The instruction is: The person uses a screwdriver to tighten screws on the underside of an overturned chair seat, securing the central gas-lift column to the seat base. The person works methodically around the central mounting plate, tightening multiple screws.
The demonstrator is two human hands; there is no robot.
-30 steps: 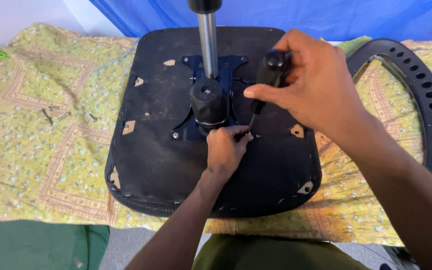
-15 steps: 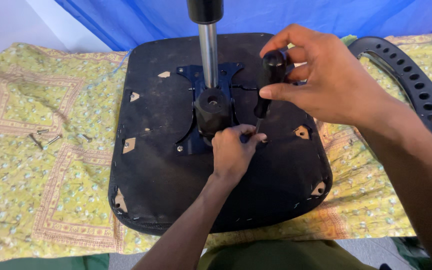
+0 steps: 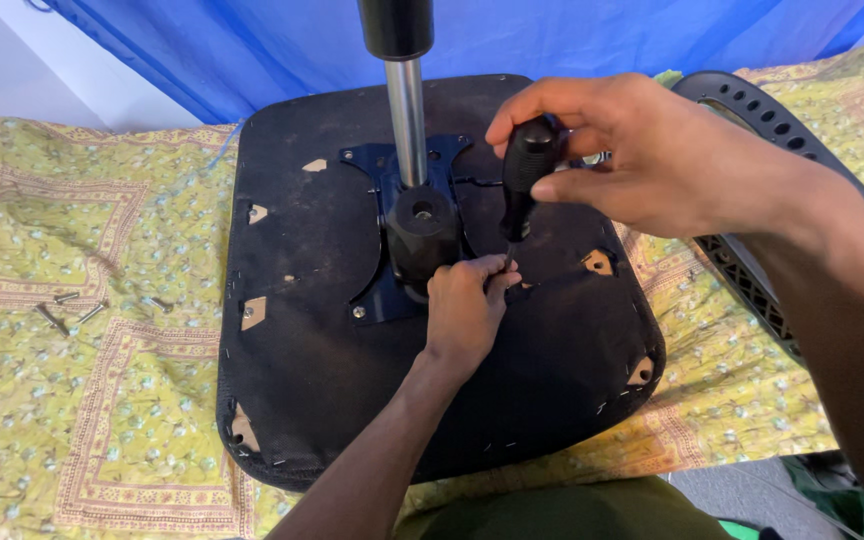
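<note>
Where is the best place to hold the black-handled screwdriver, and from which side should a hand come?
Probably the thick black handle of the black-handled screwdriver, taken from above and the right, as the right hand does. The tool stands nearly upright, tip down by the left hand on the black seat underside; only the handle is wide enough to turn.

Black-handled screwdriver (image 3: 524, 178): tip hidden behind the fingers of the left hand (image 3: 465, 308). Chrome gas-lift column with black upper sleeve (image 3: 404, 90): top cut off by upper edge. Black perforated plastic chair back (image 3: 764, 150): partly covered by the right hand (image 3: 642, 160) and forearm. Loose screws (image 3: 70, 310): too small to type.
</note>
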